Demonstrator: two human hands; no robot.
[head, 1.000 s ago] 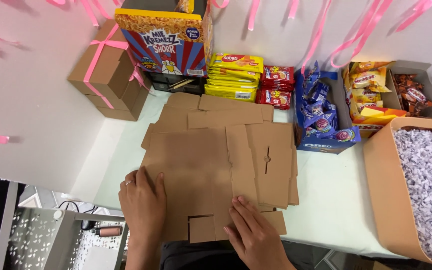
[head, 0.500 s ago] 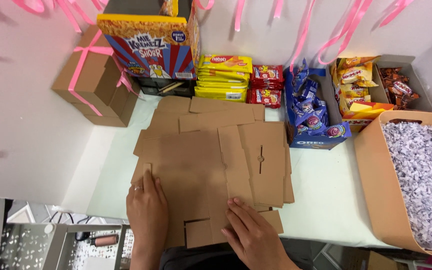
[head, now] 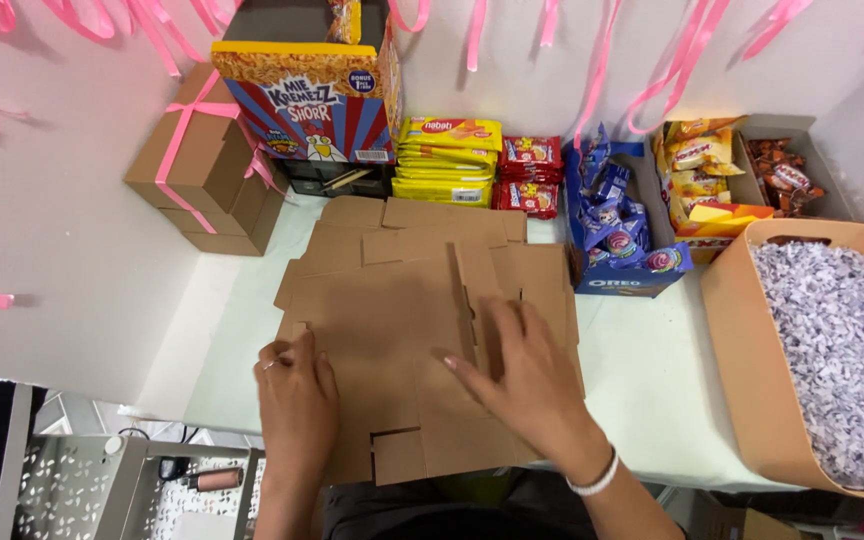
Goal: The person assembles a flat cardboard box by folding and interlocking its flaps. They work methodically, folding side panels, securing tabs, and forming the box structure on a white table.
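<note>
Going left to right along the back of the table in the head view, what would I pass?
Ribboned boxes → noodle carton → yellow packets → red packets → blue snack box → grey bin → shredded-paper tub.

Single head-worn view, looking steeply down, close over table (head: 642, 400)

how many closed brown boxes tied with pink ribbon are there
2, stacked at the table's back left against the white wall: the upper ribboned box sits on the lower box. Others may be hidden behind the big snack carton.
</note>
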